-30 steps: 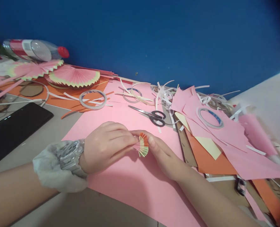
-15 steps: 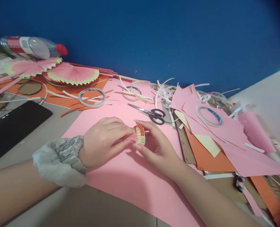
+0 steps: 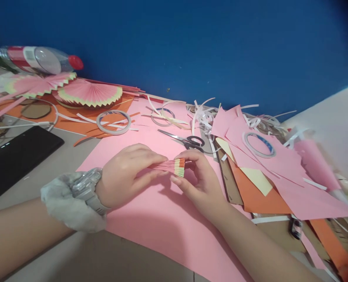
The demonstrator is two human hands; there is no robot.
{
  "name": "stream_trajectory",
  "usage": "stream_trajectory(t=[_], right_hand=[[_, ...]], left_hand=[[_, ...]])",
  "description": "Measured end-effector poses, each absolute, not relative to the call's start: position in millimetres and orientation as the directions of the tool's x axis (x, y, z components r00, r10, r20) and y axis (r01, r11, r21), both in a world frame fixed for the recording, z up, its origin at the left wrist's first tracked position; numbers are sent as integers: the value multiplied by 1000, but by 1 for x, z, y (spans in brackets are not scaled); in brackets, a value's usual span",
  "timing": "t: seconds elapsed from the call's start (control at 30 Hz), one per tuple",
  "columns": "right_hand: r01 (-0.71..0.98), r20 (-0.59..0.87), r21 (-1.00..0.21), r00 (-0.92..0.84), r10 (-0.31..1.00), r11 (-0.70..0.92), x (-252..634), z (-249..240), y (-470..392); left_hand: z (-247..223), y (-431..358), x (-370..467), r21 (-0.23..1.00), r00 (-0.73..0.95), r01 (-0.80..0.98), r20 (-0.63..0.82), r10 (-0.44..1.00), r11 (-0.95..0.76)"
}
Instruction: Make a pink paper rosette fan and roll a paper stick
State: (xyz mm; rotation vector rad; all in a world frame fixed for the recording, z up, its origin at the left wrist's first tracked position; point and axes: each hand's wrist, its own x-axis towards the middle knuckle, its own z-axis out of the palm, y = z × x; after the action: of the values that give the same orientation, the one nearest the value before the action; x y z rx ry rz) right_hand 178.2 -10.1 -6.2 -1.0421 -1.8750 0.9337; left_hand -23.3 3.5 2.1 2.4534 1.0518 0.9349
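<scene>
A narrow stack of pleated paper (image 3: pixel 170 166), pink with yellow, green and orange at its right end, is held over a large pink sheet (image 3: pixel 150 231). My left hand (image 3: pixel 129 172), with a watch and a grey cloth band at the wrist, pinches the pink part between thumb and fingers. My right hand (image 3: pixel 200 178) closes round the coloured end, fingers above and thumb below. Behind the hands lie black-handled scissors (image 3: pixel 188 140), closed or nearly so, pointing left.
Pleated paper fans (image 3: pixel 90 93) and a bottle (image 3: pixel 40 59) lie at back left, a phone (image 3: pixel 22 158) at left. Tape rolls (image 3: pixel 114 122), paper strips (image 3: pixel 203 115), an orange sheet (image 3: pixel 260 199) and cardboard (image 3: pixel 231 182) surround the pink sheet. A blue wall stands behind.
The pleated paper has gone from a slightly spread fan to a tighter, straighter stack. My right hand's fingers have bent over its coloured end and shifted a little.
</scene>
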Motion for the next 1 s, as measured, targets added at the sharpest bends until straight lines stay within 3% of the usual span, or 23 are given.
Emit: stream_trajectory(t=[0.4,0.7,1.0], right_hand=[[443,299,-766,-398,868,466,176,-6,-12],[306,274,-857,-408,871,414,182,-8,-13],[351,190,-859,-460,868,373,182,-9,-11]], left_hand=[[2,2,-21,445,557,492,499,663,-748],[1,4,-23,425,535,503,532,657,-753],[4,2,-24,436,512,470,574,640,-767]])
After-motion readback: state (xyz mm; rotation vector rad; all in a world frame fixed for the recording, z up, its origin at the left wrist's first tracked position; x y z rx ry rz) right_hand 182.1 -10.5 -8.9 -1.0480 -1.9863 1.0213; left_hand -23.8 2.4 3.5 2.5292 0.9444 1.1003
